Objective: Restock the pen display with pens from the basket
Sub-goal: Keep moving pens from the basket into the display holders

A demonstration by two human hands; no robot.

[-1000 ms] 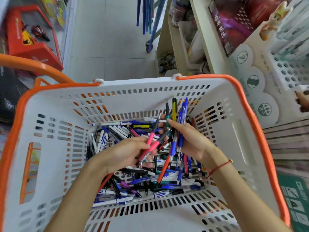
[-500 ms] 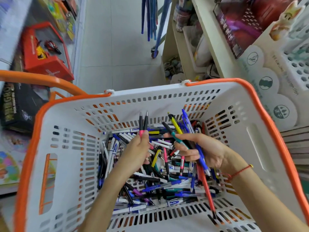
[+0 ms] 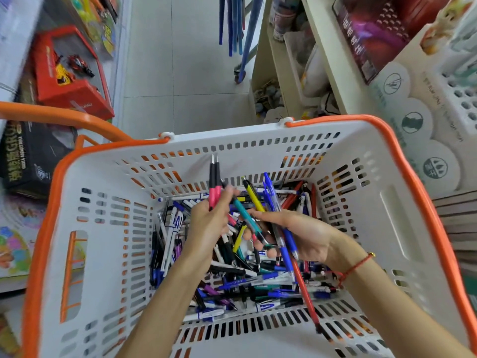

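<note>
A white basket (image 3: 387,228) with an orange rim holds a heap of loose pens (image 3: 247,282) in blue, white, black and purple. My left hand (image 3: 209,223) grips two pink pens (image 3: 214,187) upright over the heap, tips pointing up. My right hand (image 3: 307,236) holds a fanned bunch of pens (image 3: 268,202): teal, yellow, blue and a long red one that slants down toward the basket's near wall. The white pen display (image 3: 456,99), full of round holes, stands at the far right above the basket.
A cream shelf unit (image 3: 317,60) with goods runs along the right. Toy boxes, one of them red (image 3: 69,73), fill the shelves at the left. Grey tiled floor (image 3: 180,60) lies beyond the basket, with blue poles (image 3: 237,24) standing on it.
My left hand lifted two pink pens out of the heap and turned them upright. My right hand kept its bunch, now more fanned out. The view swung slightly left.
</note>
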